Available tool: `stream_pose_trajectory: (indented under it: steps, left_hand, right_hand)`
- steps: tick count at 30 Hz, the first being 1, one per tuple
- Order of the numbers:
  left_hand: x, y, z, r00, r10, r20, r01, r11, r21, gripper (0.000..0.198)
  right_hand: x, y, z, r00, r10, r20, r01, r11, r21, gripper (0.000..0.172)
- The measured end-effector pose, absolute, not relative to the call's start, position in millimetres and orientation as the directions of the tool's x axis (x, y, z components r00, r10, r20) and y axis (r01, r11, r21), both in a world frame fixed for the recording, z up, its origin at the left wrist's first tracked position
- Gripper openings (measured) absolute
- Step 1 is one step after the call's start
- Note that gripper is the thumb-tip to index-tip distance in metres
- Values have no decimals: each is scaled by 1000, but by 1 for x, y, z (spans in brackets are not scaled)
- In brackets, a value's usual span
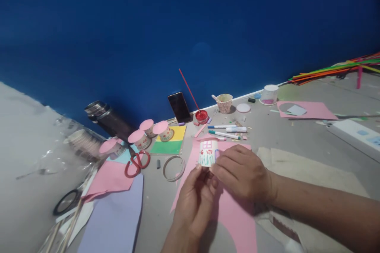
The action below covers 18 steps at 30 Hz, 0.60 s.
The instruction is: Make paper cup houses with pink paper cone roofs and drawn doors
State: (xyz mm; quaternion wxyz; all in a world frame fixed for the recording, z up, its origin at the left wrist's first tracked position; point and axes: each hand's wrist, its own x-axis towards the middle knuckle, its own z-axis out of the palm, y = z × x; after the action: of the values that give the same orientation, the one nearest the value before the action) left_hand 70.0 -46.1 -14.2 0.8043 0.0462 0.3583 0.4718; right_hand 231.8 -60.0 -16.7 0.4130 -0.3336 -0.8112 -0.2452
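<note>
A small white paper cup with a pink paper disc on top is held upright between my two hands. Drawn on its side are a pink window, red marks and green strokes. My left hand grips the cup from below with thumb and fingers. My right hand closes on the cup's right side, its fingers curled near the base. Under both hands lies a cut sheet of pink paper. Several like cups with pink discs, one of them a decorated cup, stand to the left.
Red-handled scissors and a tape ring lie left of my hands. Several markers are beyond the cup. A phone leans on the blue wall beside a red paint pot. A dark flask stands left.
</note>
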Motion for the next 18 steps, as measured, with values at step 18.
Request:
stream_pose_trajectory:
  steps: [18]
  left_hand:
    - [60,-58,-21,348,856,-383,-473,513,716,27]
  right_hand:
    - [279,-27,-9,75,987,144,-2,145,-989,64]
